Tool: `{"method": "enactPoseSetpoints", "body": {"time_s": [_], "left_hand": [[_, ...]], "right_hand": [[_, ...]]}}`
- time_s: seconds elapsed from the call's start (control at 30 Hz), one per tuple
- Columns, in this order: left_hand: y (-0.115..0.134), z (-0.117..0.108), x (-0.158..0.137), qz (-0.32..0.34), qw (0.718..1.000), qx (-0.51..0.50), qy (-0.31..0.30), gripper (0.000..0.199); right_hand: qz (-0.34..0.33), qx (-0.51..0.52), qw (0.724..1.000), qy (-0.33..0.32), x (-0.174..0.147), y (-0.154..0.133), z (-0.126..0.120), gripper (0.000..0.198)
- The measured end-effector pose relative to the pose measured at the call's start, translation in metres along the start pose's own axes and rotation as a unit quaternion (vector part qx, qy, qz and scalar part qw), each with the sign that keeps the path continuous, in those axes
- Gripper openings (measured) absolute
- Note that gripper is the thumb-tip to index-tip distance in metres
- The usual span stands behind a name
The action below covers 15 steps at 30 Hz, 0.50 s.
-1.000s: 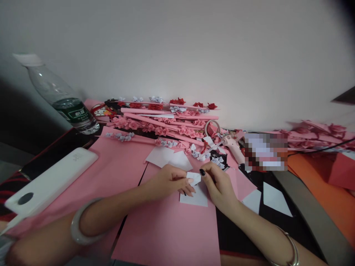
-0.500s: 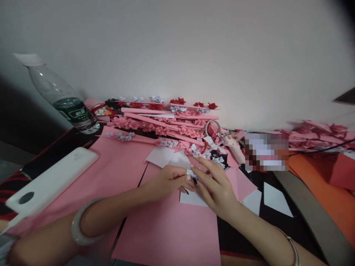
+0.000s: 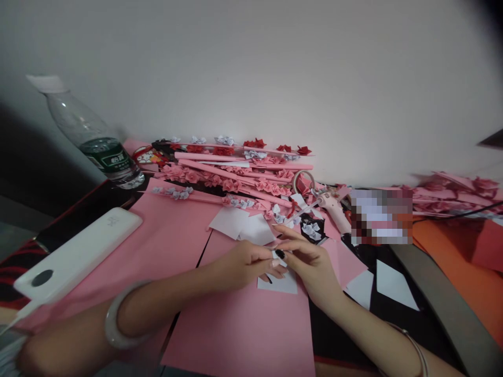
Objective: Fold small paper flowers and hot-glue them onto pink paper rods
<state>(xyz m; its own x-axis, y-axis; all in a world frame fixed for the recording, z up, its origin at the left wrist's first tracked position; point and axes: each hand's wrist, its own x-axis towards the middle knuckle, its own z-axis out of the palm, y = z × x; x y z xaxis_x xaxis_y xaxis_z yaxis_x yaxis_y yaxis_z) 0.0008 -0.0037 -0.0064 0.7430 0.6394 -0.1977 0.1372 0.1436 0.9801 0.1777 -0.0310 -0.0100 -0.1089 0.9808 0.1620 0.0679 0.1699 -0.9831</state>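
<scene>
bottle point(image 3: 80, 118) | green label point(image 3: 108, 156) | 怡寶 in white | smaller print illegible

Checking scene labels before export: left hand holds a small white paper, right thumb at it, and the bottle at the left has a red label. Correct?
One error: the bottle's label is green, not red, per the head view. The left hand, small white paper and right thumb stand as stated.
</scene>
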Motion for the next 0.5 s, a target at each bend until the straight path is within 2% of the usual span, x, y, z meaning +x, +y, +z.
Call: {"method": "enactPoseSetpoints", "body": {"time_s": [0.13,0.27,0.37,0.5], "left_hand": [[0.003,0.0012,-0.0026,0.006,1.0,0.014,0.004,0.031],[0.0034,0.0015,-0.003,0.006,1.0,0.019,0.003,0.032],[0.0038,0.0021,-0.0021,0.003,1.0,0.015,0.009,0.031],[0.0053,0.0027,-0.0003,0.002,1.0,0.012,0.021,0.03]], "right_hand": [[0.005,0.016,1.0,-0.009,0.0011,0.0008,0.0015,0.011],[-0.026,-0.016,0.999,-0.019,0.0012,0.0009,-0.0003,0.027],[-0.061,-0.113,0.991,-0.019,0.0002,0.0,-0.0032,0.028],[-0.171,-0.27,0.948,-0.006,-0.0007,-0.0017,-0.0063,0.037]]}}
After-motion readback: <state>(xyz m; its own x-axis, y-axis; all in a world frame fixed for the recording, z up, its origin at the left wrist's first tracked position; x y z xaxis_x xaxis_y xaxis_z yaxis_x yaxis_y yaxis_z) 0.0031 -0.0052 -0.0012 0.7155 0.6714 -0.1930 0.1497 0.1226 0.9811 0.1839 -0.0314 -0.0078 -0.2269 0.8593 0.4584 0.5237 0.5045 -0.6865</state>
